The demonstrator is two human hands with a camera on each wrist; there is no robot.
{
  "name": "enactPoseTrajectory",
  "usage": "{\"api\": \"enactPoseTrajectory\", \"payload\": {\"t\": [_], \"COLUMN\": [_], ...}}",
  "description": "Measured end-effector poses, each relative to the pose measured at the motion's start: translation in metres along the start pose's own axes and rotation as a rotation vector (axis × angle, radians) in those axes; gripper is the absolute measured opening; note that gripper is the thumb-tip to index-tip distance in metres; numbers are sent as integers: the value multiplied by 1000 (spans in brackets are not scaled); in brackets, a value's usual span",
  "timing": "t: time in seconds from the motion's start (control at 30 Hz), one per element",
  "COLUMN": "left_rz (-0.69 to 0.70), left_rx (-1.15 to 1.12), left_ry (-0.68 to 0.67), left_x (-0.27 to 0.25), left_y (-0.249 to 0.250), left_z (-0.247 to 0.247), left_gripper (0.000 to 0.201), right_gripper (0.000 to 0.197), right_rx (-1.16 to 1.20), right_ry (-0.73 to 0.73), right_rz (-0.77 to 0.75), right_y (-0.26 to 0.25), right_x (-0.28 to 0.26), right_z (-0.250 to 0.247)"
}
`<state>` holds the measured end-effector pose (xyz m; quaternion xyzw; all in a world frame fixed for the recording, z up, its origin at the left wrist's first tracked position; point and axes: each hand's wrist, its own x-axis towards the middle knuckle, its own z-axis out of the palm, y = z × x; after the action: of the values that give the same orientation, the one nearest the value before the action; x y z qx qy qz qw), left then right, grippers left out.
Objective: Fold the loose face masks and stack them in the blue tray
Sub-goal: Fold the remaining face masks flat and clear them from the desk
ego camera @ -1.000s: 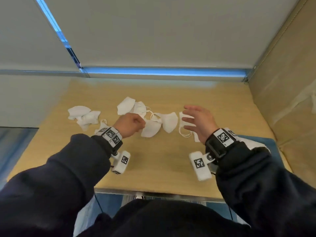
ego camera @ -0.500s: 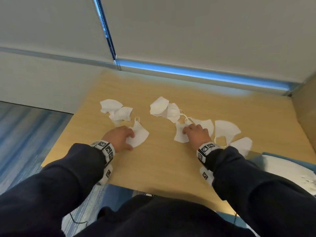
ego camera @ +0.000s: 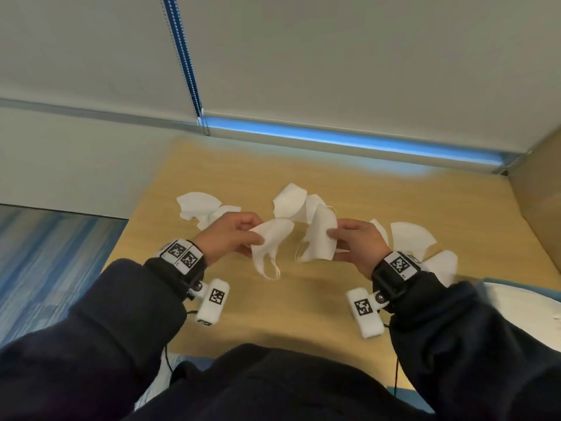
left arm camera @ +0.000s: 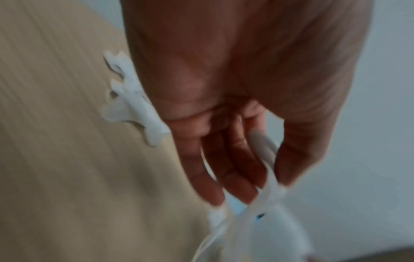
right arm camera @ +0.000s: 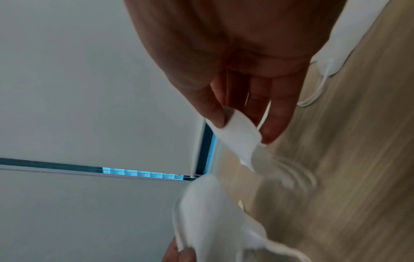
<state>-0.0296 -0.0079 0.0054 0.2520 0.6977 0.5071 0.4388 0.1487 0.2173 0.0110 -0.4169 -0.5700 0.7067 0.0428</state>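
Both hands hover above the wooden table (ego camera: 303, 299), each holding one white face mask. My left hand (ego camera: 256, 235) pinches a mask (ego camera: 270, 241) whose ear loops hang down; the left wrist view shows its edge (left arm camera: 266, 154) between thumb and fingers. My right hand (ego camera: 332, 238) pinches a second mask (ego camera: 318, 235) between thumb and fingertips, and that mask (right arm camera: 237, 131) also shows in the right wrist view. The two masks hang close together, a small gap between them. The blue tray (ego camera: 522, 289) lies at the right edge, holding white masks (ego camera: 522, 314).
Loose masks lie on the table: a pair at far left (ego camera: 200, 206), a cluster at the middle back (ego camera: 290, 200), and more at the right (ego camera: 409, 235) by my right wrist. A cardboard-brown wall (ego camera: 540, 192) borders the right side. The table's left edge drops to blue carpet (ego camera: 45, 268).
Half a second ago both hands pressed masks flat on the table; now each has lifted its mask and the hands have come closer together.
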Motion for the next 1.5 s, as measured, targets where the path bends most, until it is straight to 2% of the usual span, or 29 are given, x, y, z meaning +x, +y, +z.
{"api": "enactPoseTrajectory", "payload": {"t": [0.07,0.13,0.2,0.23,0.37,0.47,0.53,0.67,0.83,0.9,0.97,1.03,1.17,1.3,1.5], "left_rz": [18,36,62,83,204,178,164,149,76,72,72,66,62,70,64], "left_rx": [-54,11,39,58,307,207,158,85,-37,-43,-54,-55,-59,-69,-80], "left_ry": [-134,-296,-373,-349,-104,-83,-49,41,132,144,166,190,203,196,212], "left_x": [-8,-13,-12,-10,10,13,9,0,-5,-8,-9,-10,-11,-11,-12], "left_y": [16,31,41,44,37,23,16,7,-2,-4,-6,-7,-7,-9,-9], "left_z": [-2,-4,-2,1,12,13,13,17,21,25,28,29,28,27,31], "left_gripper": [11,8,13,14,15,20,31,45,50,43,22,13,14,16,19], "right_gripper": [19,18,15,16,25,24,26,13,15,15,12,9,17,12,17], "right_rx": [46,63,54,44,19,3,-41,-150,-154,-147,-156,-169,-172,-191,-163], "right_ry": [-48,-72,-106,-130,-201,-198,-187,-203,-170,-174,-165,-152,-141,-128,-122], "right_rz": [19,38,46,45,27,-15,-51,-140,-114,-104,-101,-98,-91,-97,-85], "right_y": [-3,-5,-4,-5,-5,-5,-4,5,11,13,14,16,19,21,22], "right_x": [-6,-11,-15,-18,-30,-38,-43,-46,-42,-41,-41,-40,-39,-39,-40], "right_z": [7,15,23,28,44,50,50,47,43,42,42,42,42,41,41]}}
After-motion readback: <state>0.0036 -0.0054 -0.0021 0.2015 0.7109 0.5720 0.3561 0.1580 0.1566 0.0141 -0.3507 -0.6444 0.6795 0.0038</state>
